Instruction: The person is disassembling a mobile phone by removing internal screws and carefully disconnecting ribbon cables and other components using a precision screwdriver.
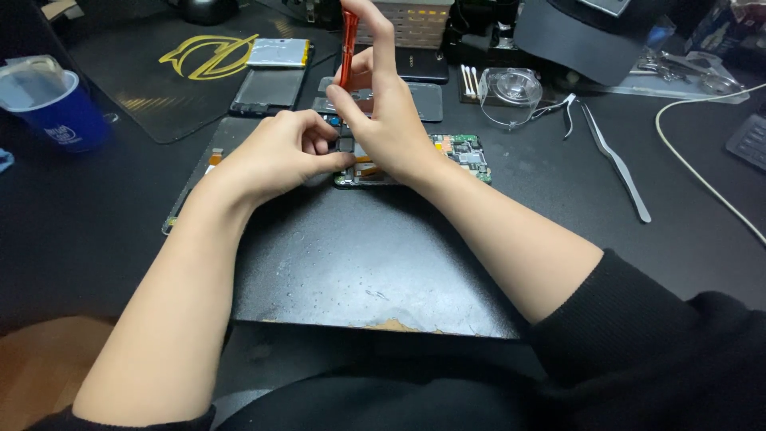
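We hold a slim red-orange tool (349, 44) upright in our right hand (383, 112), fingers closed around its shaft, its lower end hidden behind the fingers. Our left hand (279, 152) is curled, thumb and fingertips pinched at a small dark part on the opened device with a green circuit board (463, 150); what exactly it grips we cannot tell. The device lies at the far edge of the dark work mat (359, 263), under both hands. Metal tweezers (618, 168) lie well apart to the right, cotton swabs (471, 80) beyond the device, a blue cup (56, 108) far left.
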